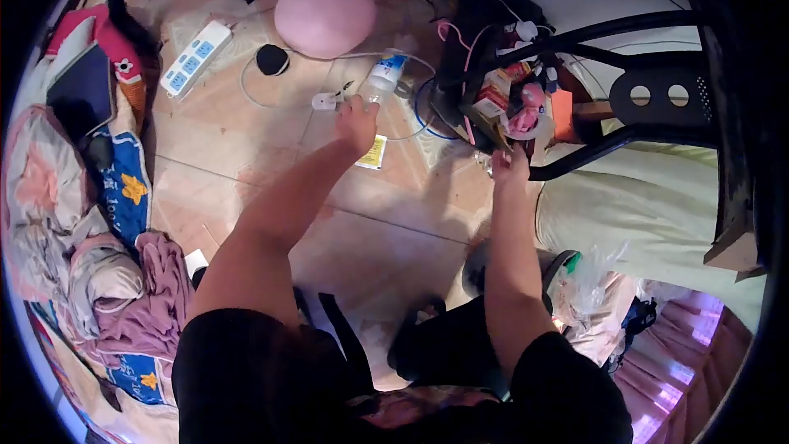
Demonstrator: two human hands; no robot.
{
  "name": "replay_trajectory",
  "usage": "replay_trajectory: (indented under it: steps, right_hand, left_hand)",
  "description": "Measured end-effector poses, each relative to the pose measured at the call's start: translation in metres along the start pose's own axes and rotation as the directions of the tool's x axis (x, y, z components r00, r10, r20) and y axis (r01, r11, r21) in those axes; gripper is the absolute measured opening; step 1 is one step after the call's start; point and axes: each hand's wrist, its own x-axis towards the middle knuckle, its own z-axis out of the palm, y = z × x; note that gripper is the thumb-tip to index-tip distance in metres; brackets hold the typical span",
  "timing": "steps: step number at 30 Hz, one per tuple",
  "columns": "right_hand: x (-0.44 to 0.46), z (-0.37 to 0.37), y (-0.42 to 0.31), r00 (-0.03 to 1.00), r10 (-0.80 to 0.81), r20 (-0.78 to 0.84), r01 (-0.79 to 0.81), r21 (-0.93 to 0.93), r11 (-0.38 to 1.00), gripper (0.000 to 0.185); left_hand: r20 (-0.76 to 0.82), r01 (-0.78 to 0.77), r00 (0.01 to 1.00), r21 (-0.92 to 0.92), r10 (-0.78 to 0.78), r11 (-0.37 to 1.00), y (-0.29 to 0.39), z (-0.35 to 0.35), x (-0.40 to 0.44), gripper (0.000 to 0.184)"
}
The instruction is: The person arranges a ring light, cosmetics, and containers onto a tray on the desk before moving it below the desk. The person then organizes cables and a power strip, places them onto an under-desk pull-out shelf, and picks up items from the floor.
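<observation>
My left hand (356,125) reaches out over the tiled floor, its fingers closed at the lower end of a clear plastic bottle (386,72) with a blue and white label. The bottle tilts away from me. Beside that hand are a small white plug-like piece (325,101) on a cable and a yellow and white packet (371,153). My right hand (509,163) is closed on the near edge of a dark container (491,133); its fingertips are partly hidden. Small boxes (493,92) and a pink item (527,111) fill the container.
A black metal frame (588,156) runs along the right. On the floor lie a pink round cushion (325,14), a white power strip (197,59) and a black round object (272,59). Clothes (115,279) are heaped at left. A bin (477,267) stands near my leg.
</observation>
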Motion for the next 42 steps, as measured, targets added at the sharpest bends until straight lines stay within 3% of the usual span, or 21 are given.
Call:
replay_trajectory:
  steps: [2,5,8,10,12,14,16,17,19,21,22,23,25,27,29,31,33,36,37,39,42]
  right_hand:
    - [-0.005,-0.022,0.016,0.983,-0.12,0.136,0.121,0.002,0.993,0.009]
    - [-0.068,-0.001,0.056,0.999,-0.023,-0.043,0.02,-0.067,0.998,0.01]
    - [-0.106,0.015,0.082,0.998,-0.054,-0.03,0.048,-0.188,0.981,0.016]
    - [-0.115,0.018,0.091,0.978,0.062,0.199,0.031,-0.43,0.902,0.024]
    - [-0.122,0.027,0.094,0.96,0.111,0.257,0.043,-0.526,0.849,0.026]
    - [-0.129,0.037,0.091,0.925,0.195,0.325,0.088,-0.684,0.725,0.043]
    - [-0.139,0.051,0.079,0.907,0.3,0.294,0.016,-0.737,0.675,0.05]
    - [-0.141,0.053,0.075,0.878,0.404,0.258,-0.047,-0.791,0.61,0.057]
    - [-0.14,0.047,0.072,0.85,0.438,0.292,-0.094,-0.734,0.672,0.067]
    - [-0.165,0.045,0.045,0.819,0.505,0.272,0.102,-0.936,0.337,0.07]
    - [-0.169,0.034,0.031,0.718,0.552,0.424,0.226,-0.892,0.391,0.073]
    - [-0.172,0.025,0.012,0.756,0.517,0.402,0.203,-0.895,0.398,0.073]
    - [-0.186,0.012,-0.036,0.543,0.422,0.726,0.768,-0.633,0.1,0.075]
    - [-0.223,0.002,-0.098,0.716,0.341,0.609,0.655,-0.756,-0.024,0.075]
    - [-0.233,-0.035,-0.151,0.672,0.121,0.731,0.734,-0.679,0.021,0.074]
    - [-0.26,-0.067,-0.191,0.813,-0.161,0.559,0.552,-0.829,-0.089,0.075]
    - [-0.283,-0.103,-0.217,0.831,-0.342,0.439,0.345,-0.888,-0.302,0.076]
    - [-0.299,-0.182,-0.238,0.756,-0.432,0.491,0.302,-0.848,-0.436,0.075]
    - [-0.308,-0.202,-0.242,0.77,-0.448,0.455,0.197,-0.837,-0.511,0.075]
    - [-0.326,-0.23,-0.251,0.852,-0.423,0.309,0.114,-0.897,-0.427,0.076]
    - [-0.33,-0.248,-0.259,0.92,-0.294,0.258,0.011,-0.769,-0.639,0.075]
  left_hand:
    - [0.043,0.01,0.999,-0.048,-0.008,0.999,0.007,0.007,0.005,0.043]
    - [0.096,0.019,0.995,-0.039,-0.015,0.999,0.008,0.025,0.011,0.044]
    - [0.12,-0.047,0.992,0.136,0.031,0.99,-0.014,0.068,0.018,0.043]
    - [0.143,-0.106,0.987,0.252,0.071,0.962,-0.016,0.067,0.017,0.043]
    - [0.051,-0.265,0.964,0.188,0.26,0.946,-0.011,0.055,0.004,0.04]
    - [0.337,-0.256,0.916,0.075,0.217,0.964,0.032,-0.011,-0.014,0.026]
    - [0.589,-0.148,0.766,-0.229,0.258,0.962,0.065,-0.057,-0.037,0.03]
    - [0.52,-0.262,0.778,-0.239,0.351,0.935,0.076,-0.06,-0.054,0.034]
    - [0.45,-0.394,0.757,-0.263,0.473,0.881,0.088,-0.066,-0.083,0.039]
    - [0.242,-0.497,0.743,-0.425,0.624,0.756,0.098,-0.072,-0.099,0.045]
    - [0.235,-0.526,0.706,-0.458,0.668,0.717,0.103,-0.082,-0.099,0.045]
    - [0.228,-0.586,0.613,-0.51,0.756,0.629,0.105,-0.096,-0.097,0.045]
    - [0.21,-0.636,0.486,-0.58,0.848,0.508,0.104,-0.1,-0.096,0.045]
    - [0.376,-0.546,0.445,-0.606,0.813,0.579,0.095,-0.095,-0.093,0.04]
    - [0.353,-0.593,0.434,-0.581,0.829,0.558,0.077,-0.071,-0.091,0.037]
    - [0.48,-0.581,0.432,-0.499,0.764,0.643,0.068,-0.06,-0.087,0.036]
    - [0.485,-0.658,0.419,-0.421,0.768,0.624,0.052,-0.036,-0.085,0.035]
    - [0.504,-0.714,0.446,-0.297,0.739,0.634,0.039,-0.021,-0.078,0.036]
    - [0.517,-0.707,0.471,-0.264,0.715,0.656,0.035,-0.018,-0.077,0.037]
    - [0.44,-0.724,0.511,-0.243,0.739,0.645,0.027,-0.005,-0.076,0.035]
    - [0.295,-0.776,0.545,-0.176,0.785,0.605,0.021,0.03,-0.077,0.029]
